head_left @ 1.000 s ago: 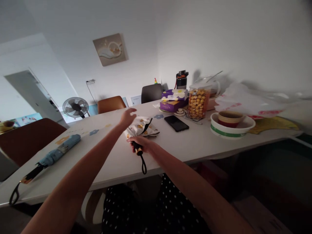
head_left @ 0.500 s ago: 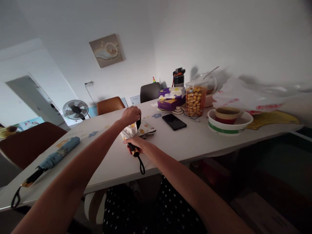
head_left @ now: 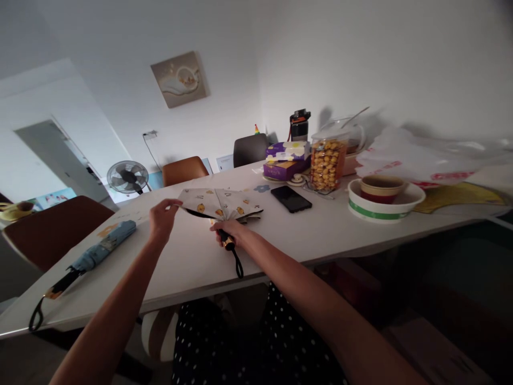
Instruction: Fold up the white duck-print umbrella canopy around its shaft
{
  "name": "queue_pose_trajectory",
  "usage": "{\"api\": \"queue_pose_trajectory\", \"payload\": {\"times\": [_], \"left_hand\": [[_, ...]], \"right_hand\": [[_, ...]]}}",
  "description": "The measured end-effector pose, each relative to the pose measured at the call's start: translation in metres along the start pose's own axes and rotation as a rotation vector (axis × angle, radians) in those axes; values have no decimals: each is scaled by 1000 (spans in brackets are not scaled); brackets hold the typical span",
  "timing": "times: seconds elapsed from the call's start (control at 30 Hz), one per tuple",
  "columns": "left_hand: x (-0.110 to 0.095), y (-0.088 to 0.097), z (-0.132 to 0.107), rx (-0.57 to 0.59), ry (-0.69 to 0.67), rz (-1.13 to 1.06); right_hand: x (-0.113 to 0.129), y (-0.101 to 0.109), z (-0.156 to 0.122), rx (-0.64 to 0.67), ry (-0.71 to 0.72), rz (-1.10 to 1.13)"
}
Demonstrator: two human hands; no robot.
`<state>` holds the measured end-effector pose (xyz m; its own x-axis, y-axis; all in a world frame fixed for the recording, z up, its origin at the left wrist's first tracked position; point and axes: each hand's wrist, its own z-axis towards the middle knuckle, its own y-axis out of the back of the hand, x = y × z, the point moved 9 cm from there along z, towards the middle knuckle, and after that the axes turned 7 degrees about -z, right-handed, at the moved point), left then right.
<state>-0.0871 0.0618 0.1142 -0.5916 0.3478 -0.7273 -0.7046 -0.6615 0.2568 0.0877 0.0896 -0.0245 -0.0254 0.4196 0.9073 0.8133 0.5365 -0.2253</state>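
Grips the black handle [head_left: 227, 240] of the white umbrella [head_left: 216, 202] in the curled right hand [head_left: 229, 230]. Pinches the canopy's left edge with the left hand [head_left: 163, 216]. Holds the white umbrella over the bench [head_left: 180, 262], left of the phone [head_left: 291, 199], with the canopy's right tip near the phone but apart from it. Shows the wrist strap [head_left: 239, 266] reaching the bench's near edge, forward and left of the phone. Leaves white surface for moving well left of the phone, between the left hand and the blue umbrella [head_left: 105, 247], and more in front of the phone. Gets tighter behind the phone, at the purple boxes [head_left: 285, 167] and snack jar [head_left: 329, 166], and rightward, at the green-banded bowl [head_left: 379, 215].
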Motion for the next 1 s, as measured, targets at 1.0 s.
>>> {"api": "queue_pose_trajectory", "payload": {"times": [1.0], "left_hand": [[48,20,-47,-94,24,-453]], "right_hand": [[3,-2,-5,-5,14,111]]}}
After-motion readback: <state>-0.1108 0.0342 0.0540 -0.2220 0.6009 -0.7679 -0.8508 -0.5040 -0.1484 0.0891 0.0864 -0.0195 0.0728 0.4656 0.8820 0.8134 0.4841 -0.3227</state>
